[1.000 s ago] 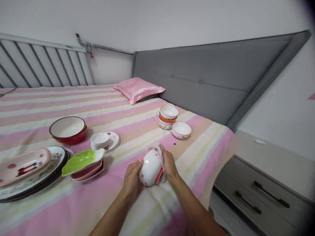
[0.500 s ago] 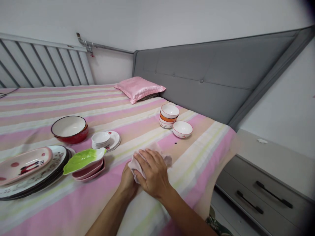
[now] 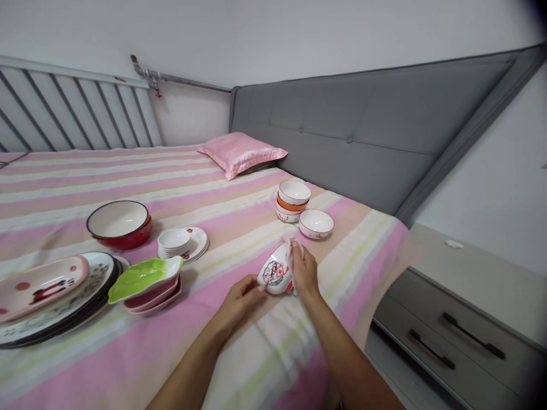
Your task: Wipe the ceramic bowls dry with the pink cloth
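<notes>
A white bowl (image 3: 274, 272) with a red and black printed pattern is tilted on its side above the bedspread. My left hand (image 3: 243, 299) grips its lower left edge between thumb and fingers. On the other side, my right hand (image 3: 304, 270) is closed on a pale pinkish cloth (image 3: 289, 250) pressed over the bowl. Part of the cloth is hidden by the right fingers. Just beyond stand a single white bowl (image 3: 316, 224) with a red rim and a stack of bowls (image 3: 294, 193), one of them orange.
To the left are a red pot-like bowl (image 3: 119, 219), small white dishes (image 3: 174, 239) on plates, a green leaf-shaped dish (image 3: 145, 276) on pink ones, and stacked oval plates (image 3: 47, 285). A pink pillow (image 3: 241, 152) lies by the grey headboard (image 3: 342, 125). A drawer cabinet (image 3: 478, 285) stands right.
The patterned bowl has come into sight between my hands, which were pressed together around the cloth. My right hand has moved right with the cloth; the left has opened away from it slightly.
</notes>
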Motion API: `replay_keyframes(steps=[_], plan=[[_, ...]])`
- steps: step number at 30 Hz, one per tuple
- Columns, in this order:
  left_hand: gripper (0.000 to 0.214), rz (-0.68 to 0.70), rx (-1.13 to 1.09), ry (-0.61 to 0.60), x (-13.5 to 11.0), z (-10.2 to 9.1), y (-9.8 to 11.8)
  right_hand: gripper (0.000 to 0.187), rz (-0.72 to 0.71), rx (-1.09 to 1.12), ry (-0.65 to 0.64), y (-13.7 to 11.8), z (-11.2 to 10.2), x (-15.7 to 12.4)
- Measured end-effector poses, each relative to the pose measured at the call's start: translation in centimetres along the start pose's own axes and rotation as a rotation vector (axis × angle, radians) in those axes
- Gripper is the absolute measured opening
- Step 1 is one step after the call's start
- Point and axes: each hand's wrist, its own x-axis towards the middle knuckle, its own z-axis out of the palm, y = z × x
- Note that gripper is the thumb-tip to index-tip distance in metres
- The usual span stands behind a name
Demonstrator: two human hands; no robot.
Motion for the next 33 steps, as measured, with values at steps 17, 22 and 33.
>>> replay_keyframes(steps=[17,22,33], plan=[[0.025,0.056,-0.246,0.039,-0.3,0.5,0.9,0.034,-0.541,-0.191,-0.127,-2.8,1.1,-3.0],[0.014,0.059,-0.331,0.227,-0.4,0.5,2.2,0.036,-0.808,-0.378,-0.18,-4.4,2.0,-5.4],[0.027,-0.077,-0.135,0.176,-0.9,-1.0,4.1,0.038,-0.773,-0.384,-0.216,-4.9,2.3,-6.2]])
